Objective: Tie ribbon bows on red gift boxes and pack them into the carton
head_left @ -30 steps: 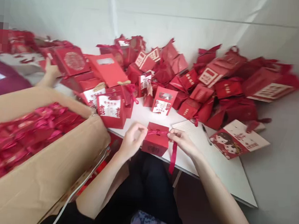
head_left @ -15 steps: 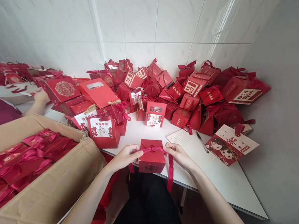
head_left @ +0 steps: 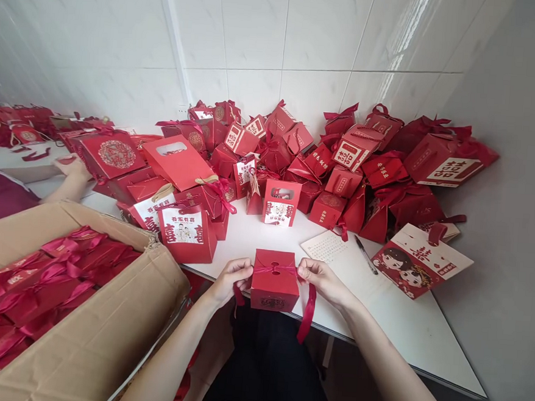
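A red gift box (head_left: 274, 289) sits at the table's front edge, partly over my lap. Across its top runs a dark pink ribbon (head_left: 306, 316), crossed in a thin knot near a round cut-out in the lid. My left hand (head_left: 232, 278) pinches one side of the ribbon at the box's left edge, with a tail hanging below. My right hand (head_left: 317, 276) pinches the other side at the right edge, and a longer tail drops from it. Both hands are closed on the ribbon and pull outward. The fingertips partly hide the ribbon.
Many red gift boxes (head_left: 328, 209) are heaped along the wall. A cardboard carton (head_left: 118, 300) of ribboned boxes stands at left. A handwritten sheet (head_left: 323, 246), a pen (head_left: 365, 255) and a printed bag (head_left: 421, 260) lie at right. Another person's hand (head_left: 72, 168) shows far left.
The ribbon across the lid has drawn thinner and tighter, its loop shrinking. My hands have moved slightly apart, out to the box's edges. The whole view has shifted a little.
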### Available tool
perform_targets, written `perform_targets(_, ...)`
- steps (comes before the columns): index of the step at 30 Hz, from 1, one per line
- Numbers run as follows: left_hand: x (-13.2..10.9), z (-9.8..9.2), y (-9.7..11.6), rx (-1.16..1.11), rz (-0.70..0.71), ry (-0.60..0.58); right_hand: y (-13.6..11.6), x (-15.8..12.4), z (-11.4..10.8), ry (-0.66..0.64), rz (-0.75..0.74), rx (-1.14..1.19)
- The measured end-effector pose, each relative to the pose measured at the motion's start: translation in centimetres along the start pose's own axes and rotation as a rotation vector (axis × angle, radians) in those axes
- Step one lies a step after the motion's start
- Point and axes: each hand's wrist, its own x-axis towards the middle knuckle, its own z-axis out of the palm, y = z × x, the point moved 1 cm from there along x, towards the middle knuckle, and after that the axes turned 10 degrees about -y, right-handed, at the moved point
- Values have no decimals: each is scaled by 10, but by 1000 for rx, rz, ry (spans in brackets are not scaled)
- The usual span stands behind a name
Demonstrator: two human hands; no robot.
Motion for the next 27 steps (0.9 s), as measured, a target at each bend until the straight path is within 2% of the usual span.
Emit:
perform_targets(4, 0, 0, 1, 12, -13, -12, 3, 1, -4, 51, 21, -48)
perform_targets(7, 0, 1, 4, 40, -13, -12, -2, 0, -7, 33, 60, -98)
perform_targets(12, -2, 0, 10, 97, -12, -38, -37, -7, -7, -66, 138, -246)
perform_targets(17, -4, -1, 31, 203, -33, -100, -71, -6, 5, -62, 44, -212)
perform_targets(21, -6, 4, 53, 373, -99, -97, -72, 4, 19, 35, -23, -166)
perform_targets(27, -9, 13, 74, 603, -158, -71, -63, 18, 33, 62, -62, -130)
